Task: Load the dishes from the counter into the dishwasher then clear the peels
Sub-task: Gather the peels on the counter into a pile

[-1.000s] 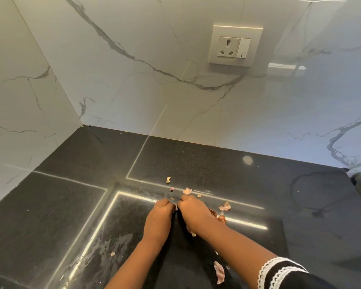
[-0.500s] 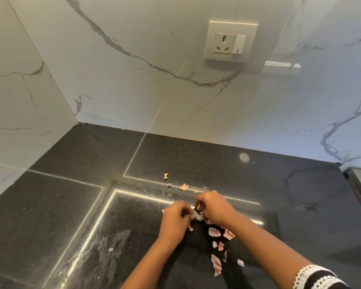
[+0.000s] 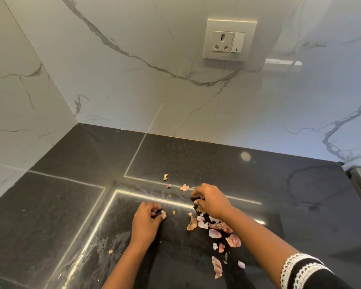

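Both hands' grips curl on peel bits, left hand (image 3: 147, 223) and right hand (image 3: 212, 202); light peels (image 3: 219, 230) mid-table (image 3: 50, 215) may scatter if raked hastily.

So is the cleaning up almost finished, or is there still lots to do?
No dishes show on the black counter, so that part looks done, though no dishwasher is in view. Now it's the peels: the left hand pinches a small scrap, and the right hand curls over the heap of pink peels. Left to gather: that heap and a few stray bits farther back.
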{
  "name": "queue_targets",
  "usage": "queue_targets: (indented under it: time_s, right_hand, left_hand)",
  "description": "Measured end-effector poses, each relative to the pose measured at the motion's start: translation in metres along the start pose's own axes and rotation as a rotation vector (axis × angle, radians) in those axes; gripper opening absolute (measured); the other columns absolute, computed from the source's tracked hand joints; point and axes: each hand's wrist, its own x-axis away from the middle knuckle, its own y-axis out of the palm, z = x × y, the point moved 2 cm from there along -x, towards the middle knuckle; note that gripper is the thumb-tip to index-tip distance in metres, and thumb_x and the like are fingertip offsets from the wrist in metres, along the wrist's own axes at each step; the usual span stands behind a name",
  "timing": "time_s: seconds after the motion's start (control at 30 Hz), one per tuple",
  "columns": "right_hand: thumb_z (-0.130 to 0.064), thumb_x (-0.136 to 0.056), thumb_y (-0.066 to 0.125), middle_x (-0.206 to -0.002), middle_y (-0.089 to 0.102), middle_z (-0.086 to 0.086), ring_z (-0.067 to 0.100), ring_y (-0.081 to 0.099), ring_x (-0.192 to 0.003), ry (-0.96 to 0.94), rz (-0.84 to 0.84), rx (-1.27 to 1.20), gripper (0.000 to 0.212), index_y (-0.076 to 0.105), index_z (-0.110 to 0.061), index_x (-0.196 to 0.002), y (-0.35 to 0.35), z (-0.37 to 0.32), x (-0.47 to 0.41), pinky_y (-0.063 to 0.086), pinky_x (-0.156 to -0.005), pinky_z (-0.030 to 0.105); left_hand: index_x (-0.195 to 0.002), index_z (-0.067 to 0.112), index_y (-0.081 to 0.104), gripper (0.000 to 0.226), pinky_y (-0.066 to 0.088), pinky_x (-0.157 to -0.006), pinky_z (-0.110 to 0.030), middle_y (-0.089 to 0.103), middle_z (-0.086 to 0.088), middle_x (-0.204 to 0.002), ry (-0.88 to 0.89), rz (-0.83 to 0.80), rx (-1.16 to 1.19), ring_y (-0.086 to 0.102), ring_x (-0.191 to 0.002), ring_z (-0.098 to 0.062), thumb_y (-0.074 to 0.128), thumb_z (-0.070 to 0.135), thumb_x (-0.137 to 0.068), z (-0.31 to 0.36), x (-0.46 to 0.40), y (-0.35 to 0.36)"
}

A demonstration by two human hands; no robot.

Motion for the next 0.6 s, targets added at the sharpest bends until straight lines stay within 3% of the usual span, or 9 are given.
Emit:
queue_targets:
  time_s: [0.2, 0.4, 0.6]
  right_hand:
    - [-0.013, -0.095, 0.056, -0.121, 0.050, 0.003, 0.022, 0.047, -0.116, -0.038, -0.021, 0.105, 0.037, 0.055, -0.021, -0.131, 0.009, -0.017, -0.027, 0.046, -0.091, 0.037]
    - [-0.005, -0.091, 0.055, -0.113, 0.053, 0.003, 0.024, 0.052, -0.106, 0.018, 0.014, 0.235, 0.023, 0.062, -0.017, -0.110, 0.006, -0.026, -0.045, 0.041, -0.074, 0.032]
    - [-0.012, -0.093, 0.054, -0.109, 0.054, 0.001, 0.023, 0.050, -0.105, 0.005, -0.041, 0.319, 0.013, 0.063, -0.019, -0.100, 0.006, -0.020, -0.045, 0.039, -0.084, 0.035]
  left_hand:
    - [-0.073, 0.023, 0.065, 0.019, 0.037, -0.062, -0.010, 0.056, 0.007, -0.079, 0.005, 0.014, -0.064, 0.054, -0.072, -0.004, 0.077, 0.010, -0.078, 0.003, -0.003, 0.006]
    - [-0.071, 0.022, 0.065, 0.016, 0.042, -0.065, -0.019, 0.054, 0.008, -0.078, 0.029, 0.006, -0.115, 0.053, -0.072, -0.006, 0.074, 0.013, -0.082, 0.005, -0.002, 0.008]
    - [-0.071, 0.025, 0.064, 0.017, 0.046, -0.068, -0.023, 0.056, 0.008, -0.081, -0.012, -0.027, -0.095, 0.055, -0.074, -0.009, 0.073, 0.017, -0.083, 0.013, -0.002, 0.006]
